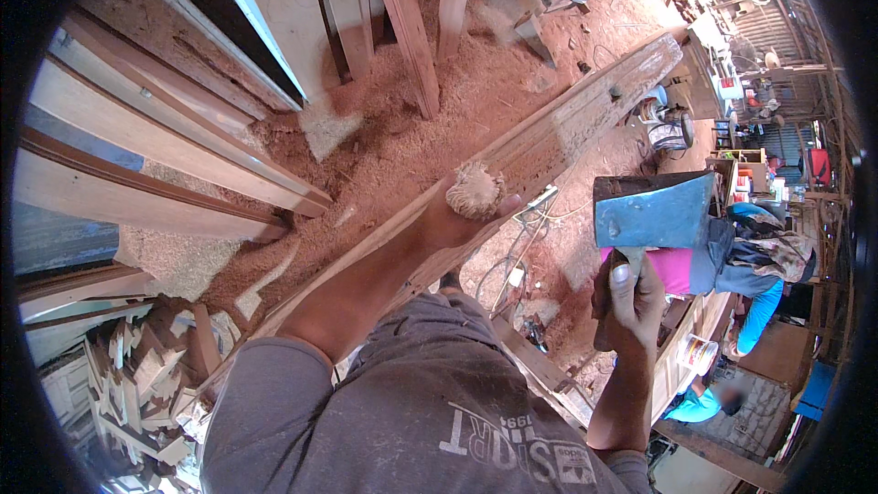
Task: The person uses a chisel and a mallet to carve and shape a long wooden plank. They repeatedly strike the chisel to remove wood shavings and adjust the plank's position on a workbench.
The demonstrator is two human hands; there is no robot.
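Observation:
My left hand (450, 221) is closed around a round wooden piece (476, 190) with a pale, ridged, rough-cut top. It rests at the long timber beam (572, 133) that runs diagonally beneath my left arm. The fingers are partly hidden by the piece; one fingertip shows at its right side. Held up to the right, clear of the piece, is a hatchet (654, 212) with a broad blue head and a dark edge. My right hand (637, 297) grips its short wooden handle just below the head, thumb lying along it.
Planks and boards (183, 146) lean at the left. Offcuts (137, 380) are heaped at the lower left. Reddish sawdust (366, 165) covers the floor. A cable (512, 261) lies beyond the beam. Two people in blue sleeves (761, 318) are at the right, near a white bucket (697, 354).

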